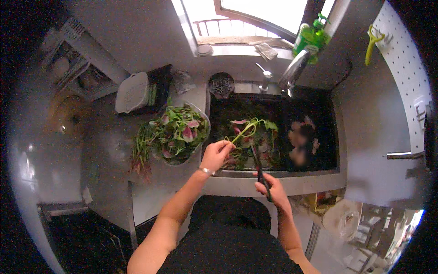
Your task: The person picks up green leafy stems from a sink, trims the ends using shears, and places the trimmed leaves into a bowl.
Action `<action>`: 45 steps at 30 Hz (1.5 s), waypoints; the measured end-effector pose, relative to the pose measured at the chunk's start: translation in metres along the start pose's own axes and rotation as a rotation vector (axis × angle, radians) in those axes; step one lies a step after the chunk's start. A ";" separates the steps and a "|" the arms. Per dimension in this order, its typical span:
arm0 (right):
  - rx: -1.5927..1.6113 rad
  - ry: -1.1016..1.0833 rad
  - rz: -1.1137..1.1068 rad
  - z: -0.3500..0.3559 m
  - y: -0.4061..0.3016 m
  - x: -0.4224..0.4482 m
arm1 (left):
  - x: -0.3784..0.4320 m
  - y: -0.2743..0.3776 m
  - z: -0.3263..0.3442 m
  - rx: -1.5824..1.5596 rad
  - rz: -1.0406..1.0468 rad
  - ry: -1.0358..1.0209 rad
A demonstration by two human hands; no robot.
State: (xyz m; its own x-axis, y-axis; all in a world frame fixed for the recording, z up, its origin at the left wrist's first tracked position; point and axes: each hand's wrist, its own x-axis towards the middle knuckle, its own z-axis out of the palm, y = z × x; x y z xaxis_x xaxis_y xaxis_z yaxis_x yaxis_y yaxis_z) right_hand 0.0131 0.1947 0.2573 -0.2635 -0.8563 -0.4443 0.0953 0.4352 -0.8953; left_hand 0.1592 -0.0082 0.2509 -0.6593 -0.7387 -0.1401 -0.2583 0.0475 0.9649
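Between the thumb and fingers of my left hand (217,154) are the light green stems of a leafy vegetable (247,129), held above the dark sink (308,171). My right hand (273,190), near the sink's front edge, holds dark-handled scissors (260,173); their blades point away from me, below the stems, and I cannot tell whether they are parted. Under both hands, more green and purple-red leaves (263,156) lie in the sink. To the left, a clear container (208,125) is heaped with green and purple leaves (181,132). Long stems with reddish ends (141,154) lie beside it.
A faucet (295,70) stands behind the sink, near green bottles (308,39). A round strainer (221,85) sits at its back left corner. A white basket (132,92) stands on the left counter. A yellow-green peeler (371,44) hangs at the right wall.
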 end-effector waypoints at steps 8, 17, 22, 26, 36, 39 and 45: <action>-0.016 -0.139 -0.170 0.091 -0.052 0.049 | -0.061 0.042 -0.071 0.330 0.365 0.383; 0.025 -0.216 -0.204 0.182 -0.086 0.104 | -0.083 0.018 -0.146 0.482 0.264 0.628; 0.014 -0.187 -0.123 0.196 -0.102 0.109 | -0.082 0.002 -0.170 0.478 0.219 0.660; 0.055 -0.208 -0.079 0.190 -0.093 0.108 | -0.077 -0.026 -0.198 0.499 0.257 0.766; -0.001 -0.292 -0.005 0.159 -0.073 0.068 | -0.059 -0.142 -0.299 0.781 -0.174 0.794; -0.026 -0.285 -0.055 0.148 -0.067 0.063 | -0.053 -0.085 -0.270 0.899 0.104 0.882; 0.053 -0.270 -0.099 0.158 -0.088 0.073 | -0.057 -0.010 -0.168 0.627 0.680 0.401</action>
State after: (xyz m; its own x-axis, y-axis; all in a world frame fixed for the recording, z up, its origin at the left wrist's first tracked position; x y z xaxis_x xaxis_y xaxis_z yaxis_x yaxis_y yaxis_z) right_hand 0.1370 0.0502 0.2984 -0.0096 -0.9400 -0.3410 0.1333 0.3368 -0.9321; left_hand 0.3176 -0.0795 0.2865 -0.5486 -0.5893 0.5931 -0.3166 0.8030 0.5050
